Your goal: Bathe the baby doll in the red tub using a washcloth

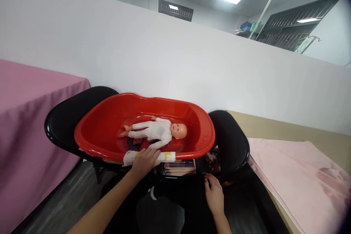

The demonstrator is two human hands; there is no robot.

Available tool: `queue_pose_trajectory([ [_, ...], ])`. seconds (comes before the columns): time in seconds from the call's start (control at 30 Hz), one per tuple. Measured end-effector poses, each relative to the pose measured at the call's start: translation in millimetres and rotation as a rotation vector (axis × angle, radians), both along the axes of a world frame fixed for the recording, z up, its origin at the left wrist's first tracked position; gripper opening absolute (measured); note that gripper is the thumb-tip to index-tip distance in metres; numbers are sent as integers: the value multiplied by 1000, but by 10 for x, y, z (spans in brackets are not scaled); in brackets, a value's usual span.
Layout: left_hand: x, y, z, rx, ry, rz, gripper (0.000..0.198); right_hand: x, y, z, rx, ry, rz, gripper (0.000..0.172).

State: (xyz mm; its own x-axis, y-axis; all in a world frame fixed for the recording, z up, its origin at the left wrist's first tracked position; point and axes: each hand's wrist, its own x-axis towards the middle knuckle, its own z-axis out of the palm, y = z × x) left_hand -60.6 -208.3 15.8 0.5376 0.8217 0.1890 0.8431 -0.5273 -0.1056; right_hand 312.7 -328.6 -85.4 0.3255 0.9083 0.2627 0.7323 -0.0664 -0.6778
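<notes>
A baby doll (160,130) in a white suit lies on its back inside a red baby bathtub (109,103), its head toward the right end. Under its legs and side is something dark and red that I cannot make out. Over the tub's near rim hangs a white towel (168,156) with yellow marks. My left hand (144,161) lies on this towel, fingers laid over the rim and not wrapped round anything visible. Lower right, my right hand (214,192) is by my knee near the black seat's edge, fingers stretched out and holding nothing.
Black chairs (231,135) stand under and beside the tub. Printed books or boxes (179,167) show below its near rim. A pink-draped table (35,102) is at left, and a light pink cloth (296,168) covers a wooden surface at right. A white partition (175,55) rises behind.
</notes>
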Motion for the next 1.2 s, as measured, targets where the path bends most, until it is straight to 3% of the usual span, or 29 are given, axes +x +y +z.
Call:
queue_pose_trajectory([
  [0.17,25,-51,-10,11,-75,7,31,5,0,-44,27,-48,9,41],
  [0.27,-41,-36,-2,-1,-104,-38,41,13,-1,-59,20,-43,-4,41],
  [0.53,-691,35,-149,171,-201,-244,37,-30,-23,-68,-8,60,-63,50],
  [0.6,-861,4,-172,190,-264,-209,42,-203,-18,-17,47,124,-62,56],
  [0.7,-1070,-37,-195,147,-349,-73,45,-663,51,237,253,214,60,44],
  [0.77,-1167,-40,-203,61,-401,-8,40,-1044,182,570,418,190,208,27],
  [0.83,-1229,-21,-197,-34,-462,19,38,-1407,402,995,500,81,447,24],
  [0.9,-1258,8,-179,-115,-548,22,39,-1700,686,1405,361,-110,650,32],
  [0.97,-1260,30,-151,-176,-657,36,37,-1901,966,1683,155,-308,733,45],
  [1.03,-1249,29,-113,-219,-769,71,33,-2015,1178,1789,-58,-467,822,50],
  [1.1,-1233,2,-63,-249,-863,105,27,-2063,1293,1762,-191,-583,900,55],
  [1.2,-1211,-65,27,-265,-922,121,24,-2066,1323,1651,-217,-663,956,61],
])
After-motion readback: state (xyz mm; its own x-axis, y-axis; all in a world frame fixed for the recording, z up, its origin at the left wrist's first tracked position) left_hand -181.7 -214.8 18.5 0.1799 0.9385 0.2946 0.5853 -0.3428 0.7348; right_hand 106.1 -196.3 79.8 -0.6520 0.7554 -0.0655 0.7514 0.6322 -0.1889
